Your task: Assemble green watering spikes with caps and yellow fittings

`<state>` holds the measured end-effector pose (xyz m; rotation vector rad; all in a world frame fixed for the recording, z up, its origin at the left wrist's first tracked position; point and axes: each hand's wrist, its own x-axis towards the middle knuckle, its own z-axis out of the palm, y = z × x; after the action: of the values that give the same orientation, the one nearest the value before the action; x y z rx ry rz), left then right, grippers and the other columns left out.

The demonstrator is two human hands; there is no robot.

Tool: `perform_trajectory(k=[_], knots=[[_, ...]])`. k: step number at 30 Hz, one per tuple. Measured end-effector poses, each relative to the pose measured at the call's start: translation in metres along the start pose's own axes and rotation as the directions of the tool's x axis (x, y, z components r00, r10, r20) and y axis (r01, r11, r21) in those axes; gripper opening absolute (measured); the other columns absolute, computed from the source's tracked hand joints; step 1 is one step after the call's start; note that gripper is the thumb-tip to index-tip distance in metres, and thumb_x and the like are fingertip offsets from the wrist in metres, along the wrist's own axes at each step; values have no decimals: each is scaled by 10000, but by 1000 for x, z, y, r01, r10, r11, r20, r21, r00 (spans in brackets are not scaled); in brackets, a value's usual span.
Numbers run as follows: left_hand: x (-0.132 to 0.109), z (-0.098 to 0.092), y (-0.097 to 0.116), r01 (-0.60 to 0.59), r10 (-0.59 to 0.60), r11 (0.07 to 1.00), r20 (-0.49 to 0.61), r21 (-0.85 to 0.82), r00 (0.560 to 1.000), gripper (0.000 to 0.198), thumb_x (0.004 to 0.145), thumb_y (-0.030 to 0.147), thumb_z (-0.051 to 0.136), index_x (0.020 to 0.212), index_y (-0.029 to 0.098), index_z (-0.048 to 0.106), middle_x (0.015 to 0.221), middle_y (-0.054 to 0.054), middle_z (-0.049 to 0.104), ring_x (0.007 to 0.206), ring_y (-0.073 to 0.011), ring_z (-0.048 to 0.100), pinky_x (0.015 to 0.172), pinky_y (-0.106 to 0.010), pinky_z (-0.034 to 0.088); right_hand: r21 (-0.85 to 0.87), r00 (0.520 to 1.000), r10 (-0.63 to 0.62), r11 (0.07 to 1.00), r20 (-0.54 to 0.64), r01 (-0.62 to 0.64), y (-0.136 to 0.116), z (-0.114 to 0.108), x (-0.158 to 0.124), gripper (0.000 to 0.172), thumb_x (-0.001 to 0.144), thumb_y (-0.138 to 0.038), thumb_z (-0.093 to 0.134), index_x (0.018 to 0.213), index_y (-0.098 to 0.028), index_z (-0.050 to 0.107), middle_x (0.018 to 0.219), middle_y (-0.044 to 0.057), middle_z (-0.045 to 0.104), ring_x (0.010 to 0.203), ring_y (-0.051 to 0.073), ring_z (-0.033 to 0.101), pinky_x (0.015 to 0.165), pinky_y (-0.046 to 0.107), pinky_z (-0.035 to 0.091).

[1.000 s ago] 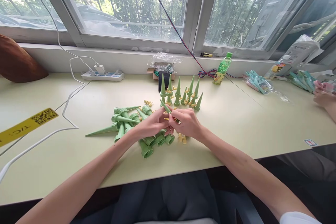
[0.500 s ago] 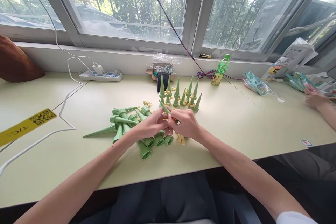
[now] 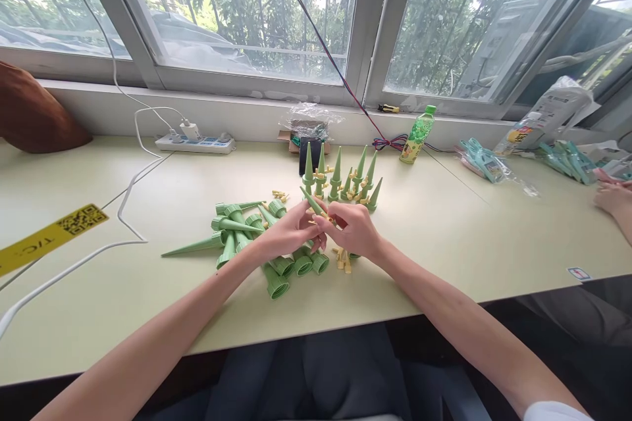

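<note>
My left hand (image 3: 291, 233) is closed around a green plastic watering spike (image 3: 310, 200), whose tip slants up to the left. The fingers of my right hand (image 3: 356, 227) pinch a small yellow valve (image 3: 326, 216) at the spike's base; the fingers partly hide where the two meet. Beside and under my left forearm lies a pile of loose green spikes (image 3: 232, 223), some with their open caps toward me. Several green spikes with yellow valves (image 3: 336, 174) stand upright beyond my hands. Loose yellow valves (image 3: 344, 262) lie just below my right hand.
More yellow valves (image 3: 280, 195) lie behind the pile. Farther back are a small box (image 3: 310, 128), a green drink bottle (image 3: 417, 135) and a power strip (image 3: 195, 143). A white cable (image 3: 121, 210) crosses the left side. Another person's hand (image 3: 615, 197) is at the far right.
My right hand's fingers have shifted at the spike's base, so the yellow valve shows more clearly. The view has moved slightly. The other person's hand has moved right.
</note>
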<state>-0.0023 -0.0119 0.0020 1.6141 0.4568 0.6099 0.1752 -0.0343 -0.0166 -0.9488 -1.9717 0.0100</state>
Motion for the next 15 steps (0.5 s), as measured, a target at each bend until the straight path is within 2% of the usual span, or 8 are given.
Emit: perform_trajectory(k=[7,15], knots=[[-2,-2,0,19,-19,1000,31,0,999,399,911,426,590,1175,168,438,787,-33,638,664,-146,626,580,-270,505,40,1000,-4,999,3,4,-1,-1,0,470,910,-542,533,607,-202,418,519,-52,402,478,81,294,472,222,306],[-1,-2,-1,41,-39,997,27,-61,999,457,849,419,676,1153,160,453,854,-46,621,694,-154,634,585,-281,534,90,1000,0,996,28,-3,0,-1,0,501,879,-585,562,608,-201,390,515,-60,375,485,79,285,467,221,289]])
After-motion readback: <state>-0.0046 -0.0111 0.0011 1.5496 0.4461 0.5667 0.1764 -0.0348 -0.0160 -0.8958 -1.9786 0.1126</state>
